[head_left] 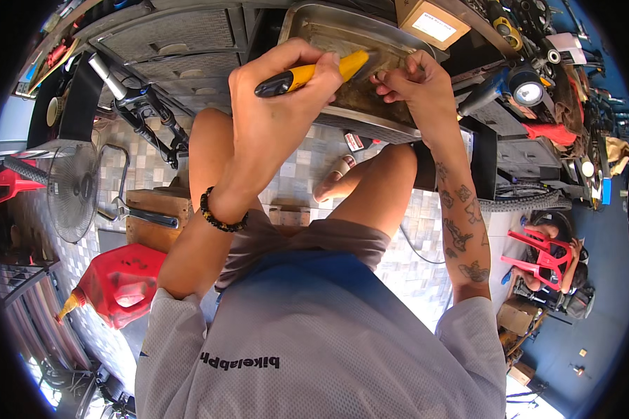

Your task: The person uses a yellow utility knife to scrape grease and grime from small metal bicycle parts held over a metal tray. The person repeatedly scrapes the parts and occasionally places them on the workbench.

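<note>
My left hand (276,105) is closed around the yellow and black handle of a brush (354,64), whose dark bristle end is toward my right hand. My right hand (421,89) has its thumb and fingers pinched together near the bristles. Whatever it pinches is too small or hidden to make out. Both hands are above a shallow metal tray (370,120) with a brownish, stained bottom.
A cardboard box (432,26) sits at the tray's far right corner. A work light (526,91) stands among tools on the right. On the left are a bicycle fork (143,115), a fan (73,185) and a red jug (122,283). Another person sits by a red stool (548,258) at far right.
</note>
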A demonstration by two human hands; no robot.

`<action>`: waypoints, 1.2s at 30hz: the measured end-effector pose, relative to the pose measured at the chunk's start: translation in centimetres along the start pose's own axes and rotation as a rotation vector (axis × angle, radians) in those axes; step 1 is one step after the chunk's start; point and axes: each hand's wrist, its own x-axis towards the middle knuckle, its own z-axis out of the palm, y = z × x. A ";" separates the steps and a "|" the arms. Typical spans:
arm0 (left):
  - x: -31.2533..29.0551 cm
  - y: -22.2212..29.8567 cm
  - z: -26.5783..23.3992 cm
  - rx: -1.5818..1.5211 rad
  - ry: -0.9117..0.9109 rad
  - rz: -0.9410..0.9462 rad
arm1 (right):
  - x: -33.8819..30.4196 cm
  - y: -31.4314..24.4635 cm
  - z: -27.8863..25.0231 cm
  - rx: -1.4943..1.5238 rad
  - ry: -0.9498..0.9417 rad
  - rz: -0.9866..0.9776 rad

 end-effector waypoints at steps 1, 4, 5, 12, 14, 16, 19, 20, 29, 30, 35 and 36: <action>0.0 0.0 0.2 -0.066 -0.001 0.032 | 0.1 0.0 0.1 0.020 0.005 -0.007; 0.0 0.4 -0.4 -0.069 0.023 0.041 | 0.3 -0.5 0.3 0.083 0.031 0.003; 0.1 0.6 -0.6 -0.038 0.031 0.031 | 0.2 -0.6 0.3 0.110 0.056 0.023; -0.3 1.2 -0.2 -0.190 0.012 0.005 | -0.1 -1.1 0.2 0.060 -0.032 0.001; -0.6 1.1 -0.7 -0.090 -0.004 -0.016 | 0.0 -1.2 -0.1 0.062 0.014 0.006; -0.6 0.9 -1.1 -0.078 0.005 -0.038 | -0.2 -1.2 -0.2 0.122 0.001 0.003; -1.0 0.7 -0.6 -0.262 0.003 0.029 | -0.4 -1.0 0.2 0.115 0.020 0.016; -0.8 0.7 0.1 -0.263 0.079 0.034 | -0.5 -1.1 0.2 0.113 0.034 0.017; -0.7 1.4 -0.8 0.024 0.029 -0.050 | -0.9 -1.2 0.1 0.034 0.031 -0.008; -0.7 1.5 -0.8 -0.048 0.057 -0.058 | -0.9 -1.1 0.1 0.018 0.031 -0.003; -0.8 1.3 -0.6 -0.028 0.033 -0.003 | -0.8 -0.9 0.3 0.023 0.049 -0.009; -0.8 1.1 -0.6 -0.064 0.046 -0.022 | -0.9 -1.0 0.3 0.021 0.034 -0.015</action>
